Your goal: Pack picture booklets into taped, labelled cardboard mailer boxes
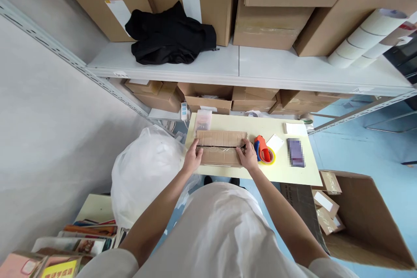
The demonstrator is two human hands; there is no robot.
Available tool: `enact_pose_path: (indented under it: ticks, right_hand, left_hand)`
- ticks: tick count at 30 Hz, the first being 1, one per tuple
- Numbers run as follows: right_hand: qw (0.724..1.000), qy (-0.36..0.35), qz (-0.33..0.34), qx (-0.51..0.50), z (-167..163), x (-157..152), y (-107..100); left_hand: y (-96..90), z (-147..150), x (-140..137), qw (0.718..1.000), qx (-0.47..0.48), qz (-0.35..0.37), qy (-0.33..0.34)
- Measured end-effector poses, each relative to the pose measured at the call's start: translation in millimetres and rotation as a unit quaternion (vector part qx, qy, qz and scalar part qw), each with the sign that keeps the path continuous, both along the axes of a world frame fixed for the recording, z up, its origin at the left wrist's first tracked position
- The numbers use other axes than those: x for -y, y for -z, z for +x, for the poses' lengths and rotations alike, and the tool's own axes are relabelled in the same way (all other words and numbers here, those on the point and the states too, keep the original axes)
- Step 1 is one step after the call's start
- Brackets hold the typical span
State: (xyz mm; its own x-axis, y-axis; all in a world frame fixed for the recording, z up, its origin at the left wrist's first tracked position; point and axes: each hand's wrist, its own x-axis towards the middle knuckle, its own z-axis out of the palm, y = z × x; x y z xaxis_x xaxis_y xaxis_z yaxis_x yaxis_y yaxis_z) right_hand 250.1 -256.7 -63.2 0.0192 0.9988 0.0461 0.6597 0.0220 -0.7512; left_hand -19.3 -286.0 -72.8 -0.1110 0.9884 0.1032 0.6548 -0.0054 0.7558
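A brown cardboard box (220,157) sits near the front edge of the pale yellow table (280,174). Its two top flaps meet at a dark, narrow gap, with clear tape showing near the seam. My left hand (193,156) grips the box's left end, thumb on top. At the opposite end my right hand (247,155) holds it the same way, thumb on the near flap. Just right of that hand lies an orange-red and blue tape dispenser (263,149) with a yellow-rimmed roll. A pinkish plastic packet (203,120) lies behind the box's left corner.
A purple pixelated item (296,153) and white cards (275,143) lie on the table's right. A large open carton (368,217) with small parcels stands at lower right. A white plastic bag (143,169) bulges at left. The shelf (221,63) holds cartons, black cloth (169,34) and white rolls (368,37).
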Motion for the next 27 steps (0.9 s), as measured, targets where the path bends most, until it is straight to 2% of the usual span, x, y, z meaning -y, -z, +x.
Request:
enact_pose_path:
  ticks: [2, 4, 6, 8, 10, 12, 18, 20, 22, 25, 27]
  right_hand:
    - [1.0, 0.002, -0.002, 0.006, 0.4, -2.2, -1.1]
    - [1.0, 0.002, -0.007, 0.013, 0.6, -2.7, -2.4]
    - [1.0, 0.0, -0.011, 0.016, 1.1, -2.2, -3.4]
    - [1.0, -0.002, -0.012, 0.017, 1.7, -1.7, -4.2]
    - [1.0, -0.005, -0.01, 0.018, 2.3, -1.6, -4.7]
    - [1.0, -0.008, -0.01, 0.019, 1.9, -1.8, -5.1]
    - [1.0, -0.022, -0.001, -0.006, 1.6, -2.2, -5.0]
    - [0.999, -0.024, -0.007, -0.031, 11.2, -2.3, -2.5]
    - [0.999, 0.009, -0.02, -0.037, 29.3, -2.3, 2.4]
    - [0.994, 0.09, -0.058, 0.038, 64.4, -2.8, 14.7]
    - [0.984, 0.105, -0.101, 0.098, 83.1, -4.3, 25.5]
  left_hand:
    - [-3.4, -0.1, 1.6, 1.0, -0.016, -0.007, -0.009]
    - [-11.8, -0.3, 5.8, 0.997, -0.073, -0.018, 0.008]
    - [-24.2, 1.5, 11.1, 0.985, -0.159, -0.023, 0.06]
    - [-37.1, 6.5, 14.8, 0.962, -0.24, -0.022, 0.13]
    - [-46.5, 14.0, 14.7, 0.938, -0.292, -0.02, 0.186]
    - [-50.4, 21.5, 10.9, 0.924, -0.318, -0.018, 0.213]
    - [-42.5, 28.6, -1.9, 0.919, -0.332, -0.019, 0.21]
    - [-38.9, 27.2, -3.1, 0.923, -0.323, -0.016, 0.21]
    - [-36.3, 26.1, -3.1, 0.927, -0.309, -0.009, 0.211]
    - [-35.1, 26.4, -2.4, 0.935, -0.288, -0.002, 0.209]
    - [-35.9, 27.5, -1.9, 0.939, -0.276, -0.002, 0.204]
